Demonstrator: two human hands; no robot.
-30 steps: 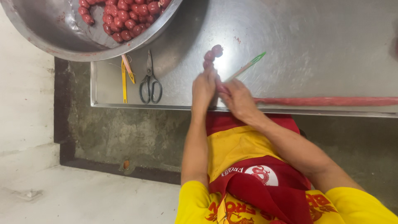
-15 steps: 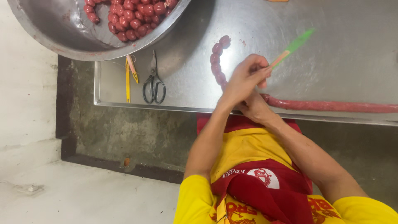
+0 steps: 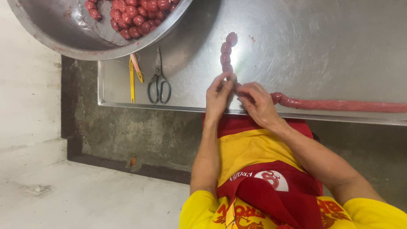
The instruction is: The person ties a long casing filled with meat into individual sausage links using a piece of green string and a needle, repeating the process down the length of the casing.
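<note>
Shiny steel covers the table (image 3: pixel 322 46), and a grey concrete wall and a pale floor show below its near edge. Both hands meet at the near edge of the table, close to the middle of the view. The left hand (image 3: pixel 218 95) has its fingers closed in a pinch on the sausage rope (image 3: pixel 339 104), right where the long part meets the small round links (image 3: pixel 227 51). The right hand (image 3: pixel 258 104) lies just beside it, touching the left hand, with its fingers curled down on the same rope. I cannot tell how tight that grip is, because the fingers hide the spot.

From the hands, the long red rope runs along the near edge of the table and off to the right. The short chain of round red links goes the other way, up toward the far side of the table, and it lies flat on the steel.

Far to the left sits a big metal bowl (image 3: pixel 51 29). Many small red sausage balls (image 3: pixel 135 15) are piled inside it, toward its right side. Near the bowl, on the table, lie a pair of scissors (image 3: pixel 159 80) with dark handles. Just left of the scissors lie some thin yellow and pink strips (image 3: pixel 133 72).

The person wears a yellow shirt and a red and yellow apron (image 3: pixel 258 169).
</note>
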